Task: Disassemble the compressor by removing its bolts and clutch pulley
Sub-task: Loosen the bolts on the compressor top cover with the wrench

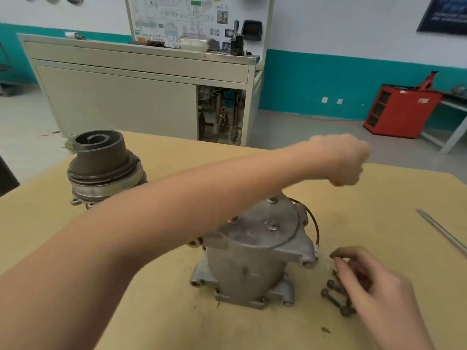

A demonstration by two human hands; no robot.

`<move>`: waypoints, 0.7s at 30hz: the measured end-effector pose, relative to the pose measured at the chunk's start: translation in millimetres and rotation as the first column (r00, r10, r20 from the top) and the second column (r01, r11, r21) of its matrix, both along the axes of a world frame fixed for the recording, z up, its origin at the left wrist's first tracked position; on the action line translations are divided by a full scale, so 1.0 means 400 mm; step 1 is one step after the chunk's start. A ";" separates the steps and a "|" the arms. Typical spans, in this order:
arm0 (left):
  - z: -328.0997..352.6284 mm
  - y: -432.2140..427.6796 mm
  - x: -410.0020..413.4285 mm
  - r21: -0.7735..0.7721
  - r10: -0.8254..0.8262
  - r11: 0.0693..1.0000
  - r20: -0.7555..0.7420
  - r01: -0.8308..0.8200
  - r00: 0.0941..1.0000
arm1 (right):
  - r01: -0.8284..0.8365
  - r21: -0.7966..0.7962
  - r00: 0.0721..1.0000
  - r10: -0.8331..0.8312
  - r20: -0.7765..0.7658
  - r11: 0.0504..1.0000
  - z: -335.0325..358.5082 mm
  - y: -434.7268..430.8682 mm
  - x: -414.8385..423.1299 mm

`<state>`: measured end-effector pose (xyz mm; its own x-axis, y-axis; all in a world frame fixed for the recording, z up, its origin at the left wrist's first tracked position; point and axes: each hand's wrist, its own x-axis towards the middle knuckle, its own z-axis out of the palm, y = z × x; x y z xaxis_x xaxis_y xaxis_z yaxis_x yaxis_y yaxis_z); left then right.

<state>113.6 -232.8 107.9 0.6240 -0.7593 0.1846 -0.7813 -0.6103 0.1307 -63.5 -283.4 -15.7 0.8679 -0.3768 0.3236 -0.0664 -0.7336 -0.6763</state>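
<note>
Around loose bolts (331,294), curled right grip (374,281)

We see a tan wooden table (252,332), its top scuffed and marked with dark smudges; near its middle the compressor body (249,269) stands upright on its flanged base; at the far left corner, well apart from it, a dark grooved pulley assembly (103,168) stands on a pale metal flange; just right of the compressor's base we find a cluster of loose dark bolts (333,294) lying on the wood, partly hidden from us; towards the right edge a long thin metal rod (442,233) lies at a slant; a small dark scrap (326,330) sits in front of the bolts.
</note>
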 end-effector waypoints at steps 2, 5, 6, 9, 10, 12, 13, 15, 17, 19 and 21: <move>-0.008 0.063 0.113 -0.151 0.110 0.979 -0.154 -0.134 0.982 | -0.031 -0.018 0.999 0.032 0.042 0.999 -0.006 -0.004 -0.005; -0.041 0.281 0.247 -0.202 0.304 0.864 -0.524 -0.462 0.796 | -0.097 -0.011 0.994 0.097 0.053 0.995 0.002 -0.001 -0.011; -0.060 0.362 0.258 -0.282 0.239 0.797 -0.665 -0.534 0.707 | -0.108 -0.015 0.992 0.109 0.069 0.994 0.002 0.001 -0.011; -0.082 0.532 0.195 -0.609 -0.180 0.458 -0.777 -0.647 0.604 | -0.115 -0.022 0.987 0.117 0.108 0.993 0.008 0.007 -0.018; -0.087 0.569 0.148 -0.676 -0.288 0.350 -0.736 -0.648 0.613 | -0.118 -0.014 0.986 0.119 0.115 0.993 0.007 0.008 -0.020; -0.091 0.634 0.039 -0.769 -0.409 0.261 -0.636 -0.584 0.654 | -0.123 -0.022 0.985 0.125 0.120 0.992 0.010 0.015 -0.024; -0.084 0.655 -0.021 -0.818 -0.440 0.283 -0.575 -0.502 0.690 | -0.123 -0.018 0.985 0.124 0.119 0.992 0.011 0.016 -0.024; -0.059 0.652 -0.146 -0.853 -0.406 0.473 -0.436 -0.223 0.803 | -0.121 -0.005 0.986 0.120 0.119 0.993 0.012 0.013 -0.022; -0.037 0.598 -0.229 -0.684 -0.325 0.722 -0.196 0.109 0.925 | -0.104 -0.026 0.985 0.107 0.138 0.994 0.014 0.008 -0.021; -0.028 0.519 -0.261 -0.514 -0.346 0.804 0.004 0.298 0.938 | -0.097 -0.018 0.982 0.099 0.161 0.995 0.020 0.009 -0.022; -0.028 0.407 -0.250 -0.435 -0.407 0.797 0.124 0.418 0.905 | -0.075 -0.016 0.980 0.077 0.183 0.997 0.025 0.011 -0.022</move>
